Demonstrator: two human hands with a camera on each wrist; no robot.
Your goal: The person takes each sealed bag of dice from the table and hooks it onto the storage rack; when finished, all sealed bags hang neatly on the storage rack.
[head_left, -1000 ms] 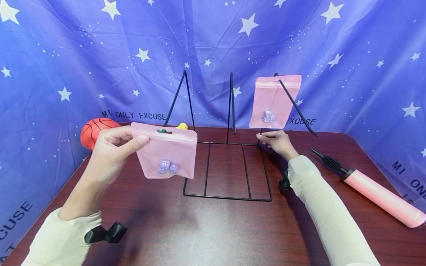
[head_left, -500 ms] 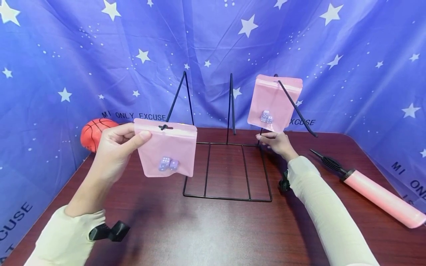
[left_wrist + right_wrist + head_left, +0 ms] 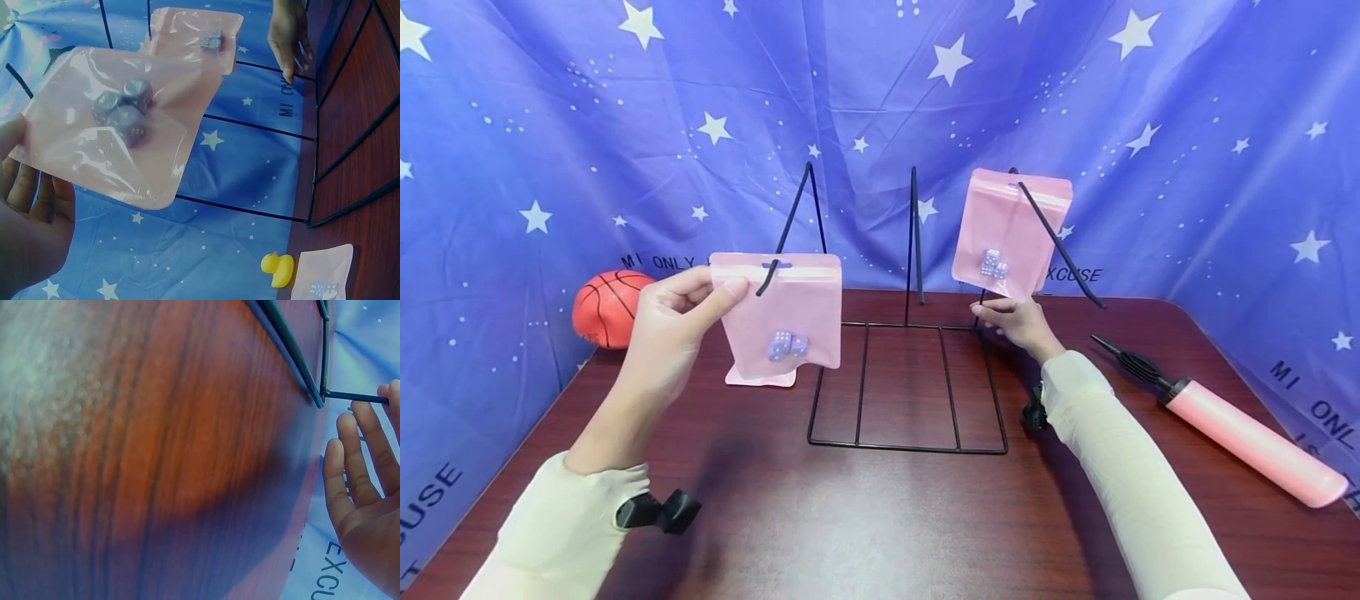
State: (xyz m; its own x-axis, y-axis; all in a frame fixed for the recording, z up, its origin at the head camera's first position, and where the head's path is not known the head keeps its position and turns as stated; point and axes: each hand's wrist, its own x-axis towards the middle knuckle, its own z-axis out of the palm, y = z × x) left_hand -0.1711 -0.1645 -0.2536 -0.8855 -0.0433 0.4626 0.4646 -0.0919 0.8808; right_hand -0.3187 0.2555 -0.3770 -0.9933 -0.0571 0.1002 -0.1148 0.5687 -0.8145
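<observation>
Up at 10 o'clock of the rack (image 3: 908,387), left hand (image 3: 673,325) pinching a pink bag (image 3: 782,312) of 3 dice (image 3: 787,344) by its top left corner, slot threaded on the tip of the left hook (image 3: 773,268). Over at 2 o'clock, right hand (image 3: 1018,321) with fingers (image 3: 362,447) straight and relaxed, holding nothing, fingertips at the rack's far right corner, just under a second bag (image 3: 1009,232) hanging on the right hook (image 3: 1060,247).

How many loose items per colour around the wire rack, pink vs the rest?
Pink: 4 (held bag, hung bag, flat bag on the table, pump)
Orange: 1 (basketball)
Yellow: 1 (duck, left wrist view only)
Black: 1 (wire rack)
Total: 7
</observation>
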